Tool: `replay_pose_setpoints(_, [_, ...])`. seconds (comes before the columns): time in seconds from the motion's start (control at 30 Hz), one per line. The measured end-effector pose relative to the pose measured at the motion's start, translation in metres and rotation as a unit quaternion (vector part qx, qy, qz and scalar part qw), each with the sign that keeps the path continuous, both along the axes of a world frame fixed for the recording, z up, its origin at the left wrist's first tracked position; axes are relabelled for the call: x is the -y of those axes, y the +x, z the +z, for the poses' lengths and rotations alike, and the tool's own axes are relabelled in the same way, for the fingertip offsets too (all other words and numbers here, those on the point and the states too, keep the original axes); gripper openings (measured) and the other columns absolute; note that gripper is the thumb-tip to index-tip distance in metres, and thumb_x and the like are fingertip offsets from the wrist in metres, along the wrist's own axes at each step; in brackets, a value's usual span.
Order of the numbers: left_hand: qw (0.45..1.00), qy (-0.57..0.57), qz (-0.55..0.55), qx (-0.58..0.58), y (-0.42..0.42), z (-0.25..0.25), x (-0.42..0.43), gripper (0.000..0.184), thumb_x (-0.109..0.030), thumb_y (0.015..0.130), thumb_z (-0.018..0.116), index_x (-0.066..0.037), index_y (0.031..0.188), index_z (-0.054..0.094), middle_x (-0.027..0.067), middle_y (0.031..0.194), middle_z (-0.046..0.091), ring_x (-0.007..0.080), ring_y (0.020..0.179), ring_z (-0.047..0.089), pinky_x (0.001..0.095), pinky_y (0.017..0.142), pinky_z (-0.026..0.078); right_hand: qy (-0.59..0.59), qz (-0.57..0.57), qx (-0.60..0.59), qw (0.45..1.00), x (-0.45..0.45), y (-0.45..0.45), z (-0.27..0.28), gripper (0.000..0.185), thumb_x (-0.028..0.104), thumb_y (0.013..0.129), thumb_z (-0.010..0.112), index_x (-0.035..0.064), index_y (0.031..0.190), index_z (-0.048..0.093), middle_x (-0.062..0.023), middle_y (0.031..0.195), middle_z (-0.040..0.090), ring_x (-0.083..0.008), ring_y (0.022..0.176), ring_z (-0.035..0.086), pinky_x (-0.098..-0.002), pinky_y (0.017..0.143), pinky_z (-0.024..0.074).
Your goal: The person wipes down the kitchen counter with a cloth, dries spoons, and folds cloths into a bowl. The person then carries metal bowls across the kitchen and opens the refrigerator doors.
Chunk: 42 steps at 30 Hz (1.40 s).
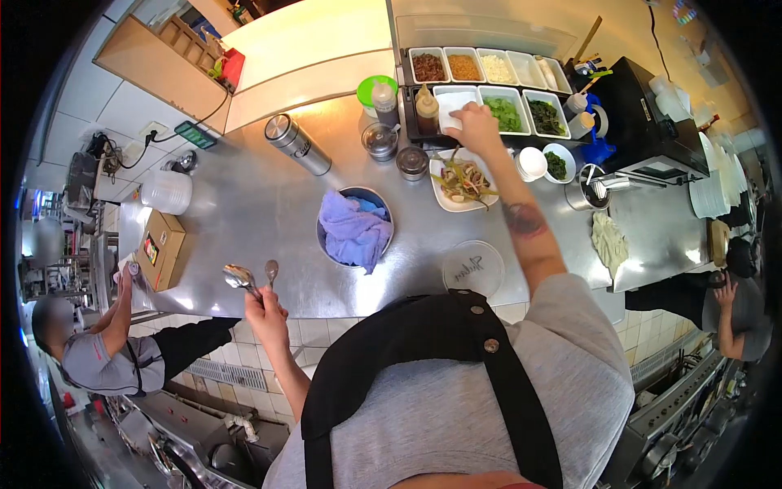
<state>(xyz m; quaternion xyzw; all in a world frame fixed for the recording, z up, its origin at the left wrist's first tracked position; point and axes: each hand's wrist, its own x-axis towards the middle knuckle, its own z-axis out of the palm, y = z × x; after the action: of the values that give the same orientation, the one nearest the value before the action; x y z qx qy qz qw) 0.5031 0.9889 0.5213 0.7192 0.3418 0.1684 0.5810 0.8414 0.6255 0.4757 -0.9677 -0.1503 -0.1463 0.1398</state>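
At the table's front edge, my left hand [266, 316] is closed around metal spoons [238, 275], their bowls pointing up and away from me. My right hand [476, 126] reaches over a white container [458, 102] in the front row of tubs, fingers curled down into it; whatever they pinch is hidden. Below that hand is a white square plate [444, 198] with a mixed dish of strips and green pieces [464, 178]. Chopped greens [503, 112] fill the adjoining tub, and dark leafy greens [546, 116] the one beyond.
A steel bowl [389, 232] with purple and blue cloths stands mid-table. Behind it are a steel flask [297, 144], squeeze bottles [427, 111] and glass jars [380, 142]. A clear round lid [474, 270] lies near me. Other people stand left [114, 350] and right [733, 306].
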Motion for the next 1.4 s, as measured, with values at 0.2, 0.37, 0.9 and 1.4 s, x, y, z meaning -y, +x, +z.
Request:
replay_pose_setpoints(0.2, [0.997,-0.033,-0.071,-0.007,0.017,0.003,0.029,0.014,-0.016,0.092,0.053,-0.007,0.084,0.046,-0.0046,0.062,0.042,0.0021,0.047,0.035,0.0195,0.040,0.033,-0.042,0.121,-0.140,0.982,0.036,0.034,-0.026,0.022,0.031,0.071,0.073,0.0164,0.088,0.071,-0.0087,0.089,0.063,-0.0276,0.092,0.059,-0.0438,0.078,0.0488])
replay_pose_setpoints(0.37, [0.996,-0.003,-0.088,-0.002,0.022,0.002,0.033,0.014,-0.018,0.093,0.053,-0.007,0.087,0.046,-0.0042,0.060,0.039,0.0022,0.044,0.031,0.0197,0.037,0.026,0.168,0.088,-0.158,0.969,0.048,0.060,-0.017,0.027,0.023,0.073,0.069,0.0019,0.088,0.065,-0.0190,0.086,0.065,-0.0342,0.079,0.063,-0.0396,0.072,0.0492])
replay_pose_setpoints(0.9, [0.995,0.008,-0.093,-0.023,0.020,0.006,0.040,0.015,-0.017,0.092,0.053,-0.006,0.084,0.047,-0.0038,0.061,0.042,0.0029,0.046,0.036,0.0199,0.039,0.032,0.161,0.091,0.040,0.982,0.046,0.095,0.020,0.014,0.008,0.081,0.054,0.0124,0.091,0.063,-0.0184,0.075,0.063,-0.0377,0.073,0.061,-0.0430,0.064,0.0483])
replay_pose_setpoints(1.4, [0.970,-0.170,-0.147,0.094,0.054,0.002,0.073,0.014,-0.018,0.094,0.051,-0.006,0.087,0.046,-0.0045,0.061,0.037,0.0027,0.047,0.029,0.0205,0.042,0.027,0.512,-0.159,-0.004,0.844,0.189,-0.081,0.005,0.011,0.008,0.087,0.051,0.0057,0.090,0.061,0.0056,0.067,0.048,-0.0029,0.058,0.040,-0.0199,0.051,0.0310])
